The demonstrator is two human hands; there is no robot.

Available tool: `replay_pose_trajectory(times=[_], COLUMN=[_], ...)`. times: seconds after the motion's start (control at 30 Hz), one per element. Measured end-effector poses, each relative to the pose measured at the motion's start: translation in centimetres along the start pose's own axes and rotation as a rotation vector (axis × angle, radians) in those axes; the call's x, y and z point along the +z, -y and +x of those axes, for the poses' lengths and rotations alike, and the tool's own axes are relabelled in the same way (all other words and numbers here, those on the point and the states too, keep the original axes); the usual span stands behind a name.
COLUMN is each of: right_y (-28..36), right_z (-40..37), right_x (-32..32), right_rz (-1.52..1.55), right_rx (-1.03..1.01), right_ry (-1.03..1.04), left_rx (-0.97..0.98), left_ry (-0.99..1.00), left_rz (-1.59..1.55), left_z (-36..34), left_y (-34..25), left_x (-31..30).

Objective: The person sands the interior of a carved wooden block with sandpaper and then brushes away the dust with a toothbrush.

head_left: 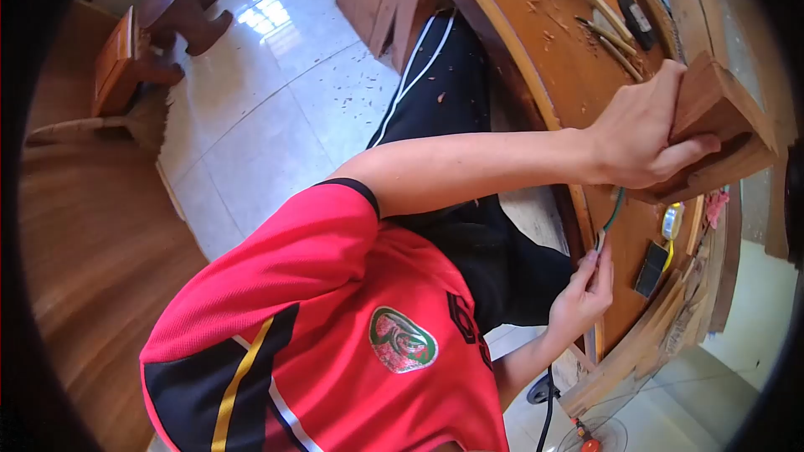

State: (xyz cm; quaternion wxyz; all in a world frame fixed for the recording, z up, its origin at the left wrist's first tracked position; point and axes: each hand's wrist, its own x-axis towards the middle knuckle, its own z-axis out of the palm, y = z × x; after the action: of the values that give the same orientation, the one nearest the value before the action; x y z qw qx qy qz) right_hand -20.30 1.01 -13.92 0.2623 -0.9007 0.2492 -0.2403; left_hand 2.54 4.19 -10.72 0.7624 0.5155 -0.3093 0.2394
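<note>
While L hand (638,136) grips wood block (722,105), R hand (580,295) pinches wire (615,209).

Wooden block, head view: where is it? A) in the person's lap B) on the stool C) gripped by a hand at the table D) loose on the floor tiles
C: the left hand wraps the wooden block at the table, while the right hand pinches a wire.

Woodworking shop: shaving-strewn workbench (578,75)
</note>
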Motion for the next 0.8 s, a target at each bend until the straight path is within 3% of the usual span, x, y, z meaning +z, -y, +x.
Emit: replay_pose_trajectory(times=[0.1, 0.17, 0.33, 0.43, 0.5, 0.63, 0.7, 0.8], right_y=[4.1, 4.6, 1.5, 5.4, 5.0, 1.8, 3.5, 4.8], right_z=[0.5, 0.6, 0.3, 0.3, 0.3, 0.1, 0.6, 0.2], right_x=[0.0, 1.1, 0.0, 0.1, 0.6, -1.0, -0.7, -0.3], right_rz=[-0.036, 0.044, 0.011, 0.096, 0.087, 0.023, 0.034, 0.124], right_rx=[0.004, -0.099, -0.124, -0.013, -0.107, 0.046, -0.089, -0.067], right_ry=[-0.084, -0.158, -0.076, -0.059, -0.089, 0.002, -0.064, -0.017], left_rx=[-0.005, -0.12, -0.057, -0.054, -0.073, -0.052, -0.015, -0.044], left_ry=[0.055, 0.127, 0.02, 0.0, 0.008, -0.002, -0.039, -0.047], left_rz=[-0.008, 0.024, -0.207, -0.215, -0.218, -0.143, -0.134, -0.091], left_z=[0.1, 0.3, -0.3, -0.4, -0.8, -1.6, -1.3, -1.5], left_y=[-0.7, -1.7, 0.0, -0.4, -0.7, 0.4, 0.1, 0.3], left_x=[-1.0, -1.8, -1.5, -1.7, -1.9, -2.7, -2.3, -2.5])
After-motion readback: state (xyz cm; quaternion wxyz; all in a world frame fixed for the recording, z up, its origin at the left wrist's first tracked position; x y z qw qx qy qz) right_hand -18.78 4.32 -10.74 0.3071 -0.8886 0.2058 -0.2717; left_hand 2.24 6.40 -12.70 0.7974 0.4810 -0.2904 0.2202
